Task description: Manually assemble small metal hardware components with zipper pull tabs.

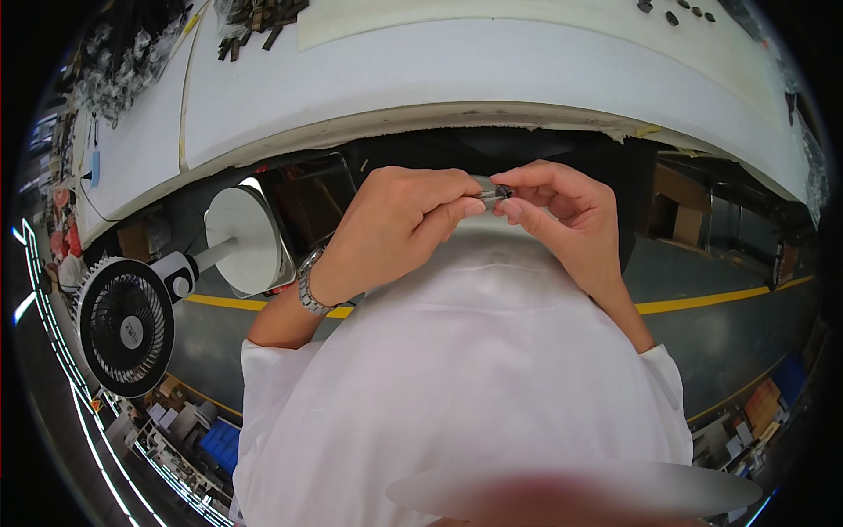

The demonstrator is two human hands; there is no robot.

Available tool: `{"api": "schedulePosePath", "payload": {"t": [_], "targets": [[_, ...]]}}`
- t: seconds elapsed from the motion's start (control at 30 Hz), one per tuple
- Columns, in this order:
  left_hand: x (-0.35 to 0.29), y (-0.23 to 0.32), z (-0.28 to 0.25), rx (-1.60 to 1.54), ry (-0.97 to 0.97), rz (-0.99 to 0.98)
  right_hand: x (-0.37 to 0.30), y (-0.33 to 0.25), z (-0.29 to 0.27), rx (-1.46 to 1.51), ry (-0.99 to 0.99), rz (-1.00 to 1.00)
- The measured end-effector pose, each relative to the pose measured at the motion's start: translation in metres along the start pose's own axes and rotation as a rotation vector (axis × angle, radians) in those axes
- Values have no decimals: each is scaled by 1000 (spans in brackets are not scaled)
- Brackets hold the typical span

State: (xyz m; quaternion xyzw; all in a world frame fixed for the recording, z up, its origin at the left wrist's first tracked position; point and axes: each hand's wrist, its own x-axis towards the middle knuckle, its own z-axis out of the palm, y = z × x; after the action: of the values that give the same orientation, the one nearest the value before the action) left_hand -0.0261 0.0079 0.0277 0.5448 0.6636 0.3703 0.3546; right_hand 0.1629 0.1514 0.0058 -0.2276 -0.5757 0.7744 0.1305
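In front of my chest, just off the table's near edge, both hands meet. My left hand (pixel 399 224) is closed around metal tweezers (pixel 488 196), whose thin tips point right. Between the thumb and fingers of my right hand (pixel 566 211) is a small dark part (pixel 503 191), pinched. The tweezer tips reach this part and seem to touch it. Its exact kind is too small to make out, and the fingertips cover some of it.
A white-topped table (pixel 395 70) spans the far side, with dark strips (pixel 263 22) at its far left and several small dark pieces (pixel 672 18) at far right. A black-and-white fan (pixel 127 329) stands left. An open cardboard box (pixel 680 202) sits under the table.
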Motion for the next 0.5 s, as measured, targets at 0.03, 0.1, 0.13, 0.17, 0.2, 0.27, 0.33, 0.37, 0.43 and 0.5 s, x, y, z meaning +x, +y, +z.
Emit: {"api": "schedulePosePath", "payload": {"t": [0.03, 0.1, 0.13, 0.17, 0.2, 0.27, 0.33, 0.37, 0.43, 0.5], "targets": [[-2, 0, 1, 28, 15, 21, -1, 1, -1, -47, -2, -45], [-3, 3, 0, 54, 28, 36, -3, 3, -1, -91, -5, -84], [-1, 5, -1, 66, 17, 51, -4, 2, 0, -106, -10, -83], [-1, 6, -2, 79, 6, 66, -5, 2, 0, -120, -16, -82], [0, 5, -3, 79, 5, 62, -4, 2, 0, -118, -17, -79], [1, 3, -5, 152, -16, 90, -3, 2, 1, -32, -13, -33], [2, 2, -7, 125, -38, 87, 0, 0, -4, 67, -70, 47], [2, 2, -8, 98, -57, 87, 2, 0, -7, 162, -125, 125], [3, -1, -7, 69, -70, 70, 7, 6, -9, 192, -138, 132], [3, -3, -7, 41, -84, 54, 9, 15, -12, 222, -149, 139]]}}
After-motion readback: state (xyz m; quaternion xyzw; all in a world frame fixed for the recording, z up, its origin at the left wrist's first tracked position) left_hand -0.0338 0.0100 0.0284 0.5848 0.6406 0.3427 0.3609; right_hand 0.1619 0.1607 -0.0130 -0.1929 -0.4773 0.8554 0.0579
